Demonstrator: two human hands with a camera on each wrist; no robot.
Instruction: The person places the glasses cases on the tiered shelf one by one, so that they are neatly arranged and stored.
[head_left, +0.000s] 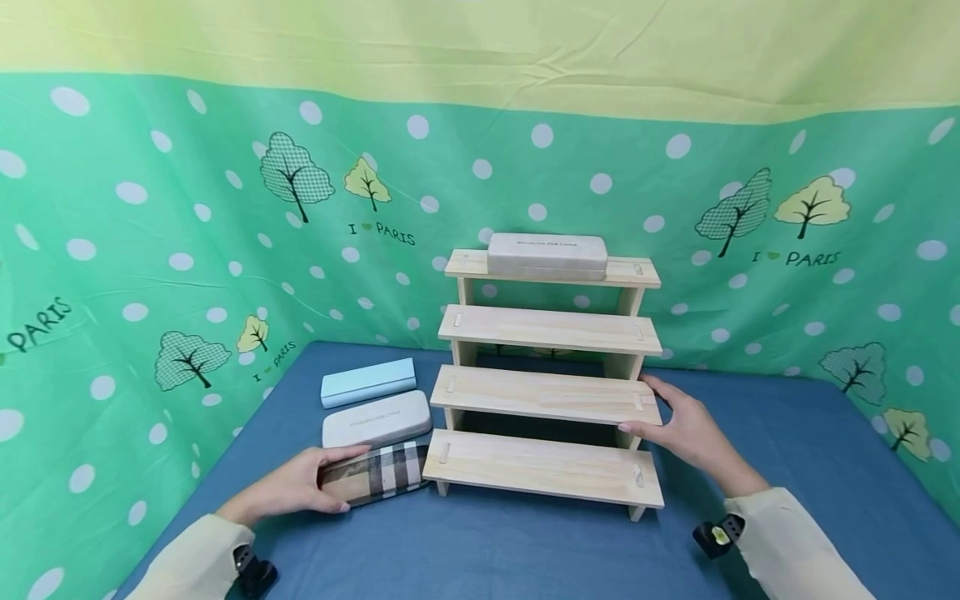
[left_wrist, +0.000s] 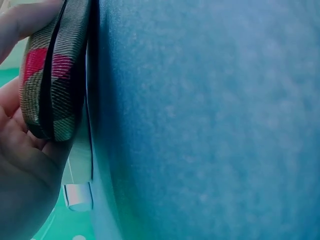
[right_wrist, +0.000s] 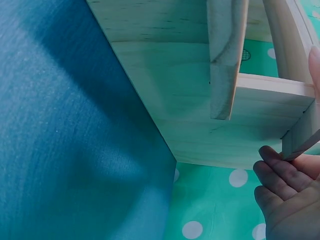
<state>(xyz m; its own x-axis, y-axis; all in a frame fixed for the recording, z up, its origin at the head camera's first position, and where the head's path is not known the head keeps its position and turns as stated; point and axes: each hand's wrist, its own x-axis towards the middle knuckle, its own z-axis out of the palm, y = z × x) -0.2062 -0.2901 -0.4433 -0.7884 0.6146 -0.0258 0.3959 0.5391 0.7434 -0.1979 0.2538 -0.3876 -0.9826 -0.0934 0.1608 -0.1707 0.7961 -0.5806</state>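
- Wooden rack (head_left: pixel 517 460): one grey case (head_left: pixel 547 257) shelved.
- Left hand (head_left: pixel 294 483) half-closed, gripping plaid case (head_left: pixel 384 473); right hand (head_left: pixel 684 425) clasps shelf end (head_left: pixel 634 403).
- Apparently remaining: that, blue case (head_left: pixel 367 384), white case (head_left: pixel 375 421).

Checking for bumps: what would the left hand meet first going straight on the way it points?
The plaid case that the left hand grips; beyond it, probably the wooden stand, though depth there is unclear.

Clearance lies across the near tabletop (head_left: pixel 510 554); the stepped rack (head_left: pixel 549 393) obstructs the right of the plaid case (head_left: pixel 375 477) (a pale case (head_left: pixel 375 422) bars its far side).
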